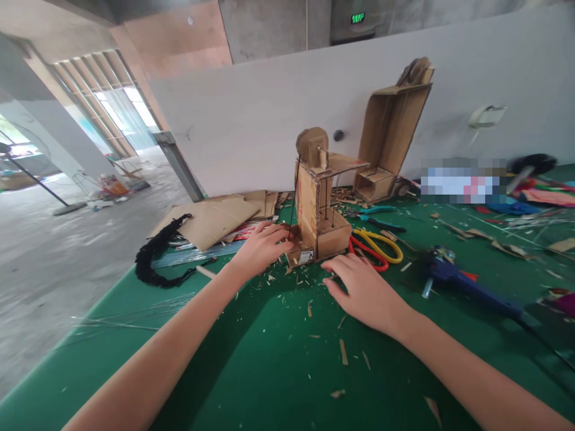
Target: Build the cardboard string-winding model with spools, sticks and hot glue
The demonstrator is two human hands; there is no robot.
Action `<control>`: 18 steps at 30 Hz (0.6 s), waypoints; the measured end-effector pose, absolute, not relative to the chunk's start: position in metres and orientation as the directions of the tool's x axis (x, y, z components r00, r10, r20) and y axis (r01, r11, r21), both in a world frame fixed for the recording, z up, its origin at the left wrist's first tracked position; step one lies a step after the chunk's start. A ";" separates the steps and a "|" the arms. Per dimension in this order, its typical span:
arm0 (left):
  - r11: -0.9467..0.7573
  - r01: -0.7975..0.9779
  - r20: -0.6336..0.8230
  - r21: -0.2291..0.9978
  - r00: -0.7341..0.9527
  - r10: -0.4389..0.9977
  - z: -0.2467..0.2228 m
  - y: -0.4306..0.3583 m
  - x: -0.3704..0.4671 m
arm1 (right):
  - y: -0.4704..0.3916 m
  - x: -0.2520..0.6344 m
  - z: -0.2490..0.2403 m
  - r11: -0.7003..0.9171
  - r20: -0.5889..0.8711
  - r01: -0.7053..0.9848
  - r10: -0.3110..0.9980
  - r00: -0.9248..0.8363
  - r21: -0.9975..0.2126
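Observation:
A cardboard model (pixel 309 209) with a round cardboard wheel on top and dark string down its side stands upright on the green table (pixel 269 359). My left hand (pixel 264 248) is at the model's left side, its fingertips touching or very close to the base, fingers spread. In front of the base on the right, my right hand (pixel 357 287) is open with curved, parted fingers and nothing in it. Just beyond that hand lie scissors with red and yellow handles (pixel 381 246).
A taller cardboard structure (pixel 393 131) stands at the back right. A blue glue gun (pixel 471 284) lies to the right with its cord. Pliers (pixel 381 223) rest behind the scissors. Cardboard sheets (pixel 220 218) and a fuzzy black strip (pixel 150 257) are on the left. Scraps litter the table.

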State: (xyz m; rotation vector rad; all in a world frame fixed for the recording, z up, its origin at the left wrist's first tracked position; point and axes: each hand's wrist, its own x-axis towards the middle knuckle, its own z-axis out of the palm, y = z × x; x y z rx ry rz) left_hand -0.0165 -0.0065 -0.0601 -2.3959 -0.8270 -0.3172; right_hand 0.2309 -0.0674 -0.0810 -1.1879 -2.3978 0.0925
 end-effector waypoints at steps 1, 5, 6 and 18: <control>-0.633 0.626 0.397 -0.456 0.780 0.484 -0.061 -0.006 -0.018 | -0.066 0.231 -0.081 0.610 0.389 0.750 0.775 -0.498 -0.256; -0.608 0.623 0.408 -0.492 0.782 0.471 -0.064 -0.004 -0.020 | -0.062 0.235 -0.083 0.569 0.448 0.773 0.790 -0.418 -0.281; -0.603 0.621 0.408 -0.502 0.784 0.468 -0.064 -0.004 -0.020 | -0.061 0.235 -0.084 0.564 0.453 0.774 0.792 -0.409 -0.287; -0.598 0.599 0.355 -0.533 0.799 0.485 -0.064 -0.005 -0.019 | -0.061 0.234 -0.085 0.570 0.449 0.772 0.789 -0.420 -0.281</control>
